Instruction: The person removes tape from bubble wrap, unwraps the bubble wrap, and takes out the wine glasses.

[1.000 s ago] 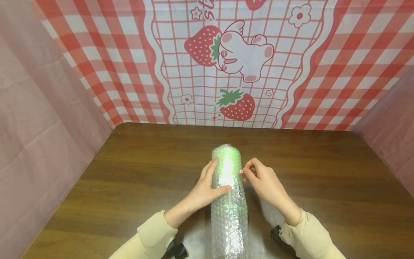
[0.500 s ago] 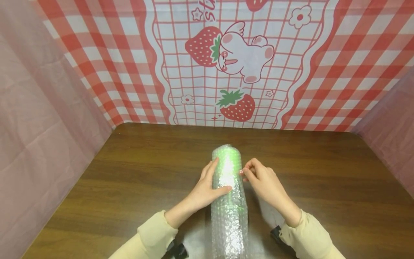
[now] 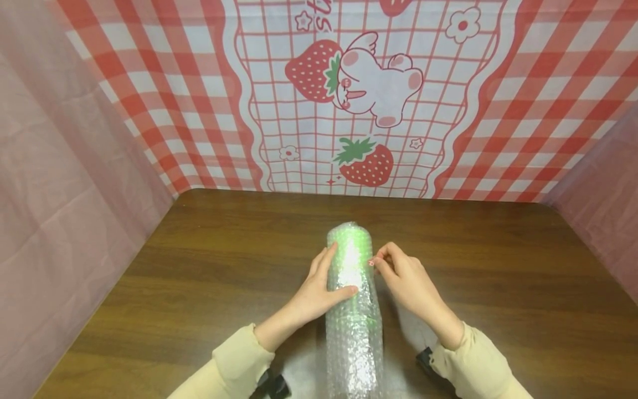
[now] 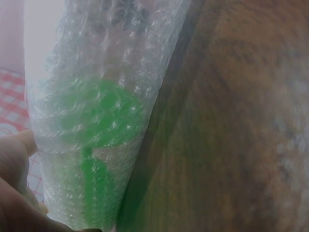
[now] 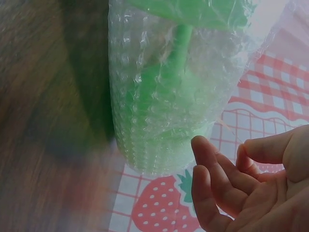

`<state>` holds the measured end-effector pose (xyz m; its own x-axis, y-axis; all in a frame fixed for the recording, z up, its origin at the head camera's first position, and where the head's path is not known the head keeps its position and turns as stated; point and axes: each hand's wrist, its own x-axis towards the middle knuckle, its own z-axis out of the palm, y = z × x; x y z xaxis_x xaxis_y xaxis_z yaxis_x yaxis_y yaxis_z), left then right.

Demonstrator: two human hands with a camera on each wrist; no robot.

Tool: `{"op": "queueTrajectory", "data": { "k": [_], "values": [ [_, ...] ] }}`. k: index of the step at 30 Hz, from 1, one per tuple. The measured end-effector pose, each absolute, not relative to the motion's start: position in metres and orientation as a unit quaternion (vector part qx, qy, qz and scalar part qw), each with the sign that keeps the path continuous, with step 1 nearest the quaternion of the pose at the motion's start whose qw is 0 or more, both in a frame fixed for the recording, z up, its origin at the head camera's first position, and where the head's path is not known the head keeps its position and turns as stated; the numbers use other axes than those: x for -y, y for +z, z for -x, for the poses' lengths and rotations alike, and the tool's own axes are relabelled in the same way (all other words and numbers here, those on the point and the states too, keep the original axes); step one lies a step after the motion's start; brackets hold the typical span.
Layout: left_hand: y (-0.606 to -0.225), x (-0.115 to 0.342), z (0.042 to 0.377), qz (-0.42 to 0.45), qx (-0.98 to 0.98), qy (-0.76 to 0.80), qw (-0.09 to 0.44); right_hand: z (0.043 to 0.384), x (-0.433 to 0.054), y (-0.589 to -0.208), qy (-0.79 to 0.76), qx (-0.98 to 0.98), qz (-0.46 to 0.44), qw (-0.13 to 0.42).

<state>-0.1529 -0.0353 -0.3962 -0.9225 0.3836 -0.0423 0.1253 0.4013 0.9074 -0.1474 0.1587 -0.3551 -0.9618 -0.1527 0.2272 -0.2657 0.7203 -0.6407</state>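
A tall bundle in clear bubble wrap [image 3: 355, 349] stands at the middle of the table, with a green object blurred inside it. My left hand [image 3: 311, 293] holds its left side, thumb across the front and fingers along the far side. On the right, my right hand [image 3: 408, 280] pinches a small, thin, pale strip [image 3: 371, 263] between thumb and index finger, close against the wrap. In the right wrist view the strip [image 5: 229, 128] runs from the bundle's edge to the fingertips, while the other fingers bend loosely. What the strip is made of cannot be told.
The brown wooden table [image 3: 214, 249] spreads around the bundle. Behind it hangs a red-and-white checked cloth [image 3: 199, 94] with strawberries. Pink curtains [image 3: 60, 194] close off both sides. Black wrist mounts [image 3: 274, 385] show near the sleeves.
My right fingertips have shifted very slightly toward the far end of the table with the strip. The left hand and the bundle look the same.
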Motion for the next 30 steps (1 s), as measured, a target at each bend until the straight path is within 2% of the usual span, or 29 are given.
{"op": "queueTrajectory", "data": {
  "k": [21,30],
  "values": [
    [-0.3968,0.0341,0.1525,-0.156,-0.826,0.528,0.121,0.1436,-0.1532,-0.3488,0.341,0.93,-0.115,0.08],
    [-0.3963,0.0337,0.1513,-0.152,-0.828,0.527,0.117,0.1417,-0.1533,-0.3482,0.357,0.927,-0.102,0.053]
  ]
}}
